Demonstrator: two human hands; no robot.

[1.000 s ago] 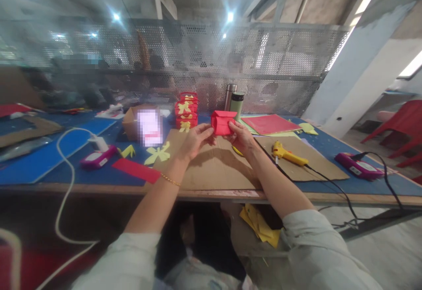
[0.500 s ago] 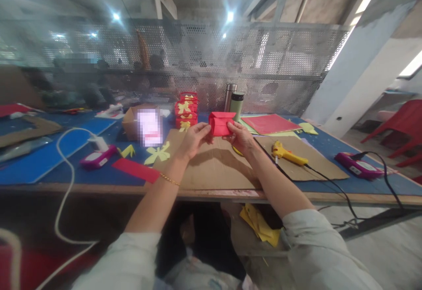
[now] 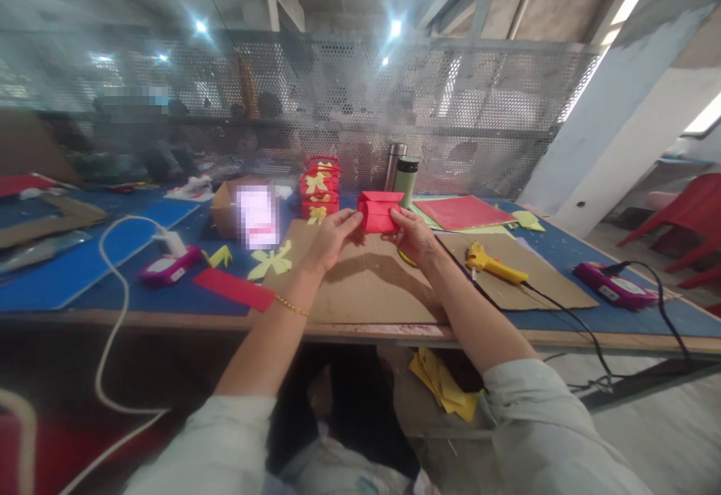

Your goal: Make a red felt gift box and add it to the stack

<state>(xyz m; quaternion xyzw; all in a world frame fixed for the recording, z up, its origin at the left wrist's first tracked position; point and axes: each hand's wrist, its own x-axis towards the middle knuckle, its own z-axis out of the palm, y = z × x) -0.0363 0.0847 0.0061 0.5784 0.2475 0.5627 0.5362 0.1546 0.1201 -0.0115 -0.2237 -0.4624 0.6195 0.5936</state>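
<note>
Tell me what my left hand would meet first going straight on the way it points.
The red box, most likely: the left hand points at it and appears to pinch its left end.

Paper packet (image 3: 378,212): between left hand (image 3: 338,236) and right hand (image 3: 414,236), above central cardboard sheet (image 3: 366,296). Sheet: on counter (image 3: 642,324). 
Behind packet, leftward: stacked paper boxes (image 3: 320,193); rightward: front flask (image 3: 406,179), rear flask (image 3: 393,164) behind it; mesh partition (image 3: 360,119) beyond. 
Left: phone (image 3: 257,217) before carton (image 3: 224,211); nearer, paper cut-out (image 3: 271,263), then paper strip (image 3: 233,288); left of strip, left power block (image 3: 169,267). 
Right: paper sheets (image 3: 465,213) rearward; glue gun (image 3: 500,267) on right cardboard sheet (image 3: 546,292); farther right, right power block (image 3: 613,288). 
Under counter: folded paper (image 3: 442,388).
</note>
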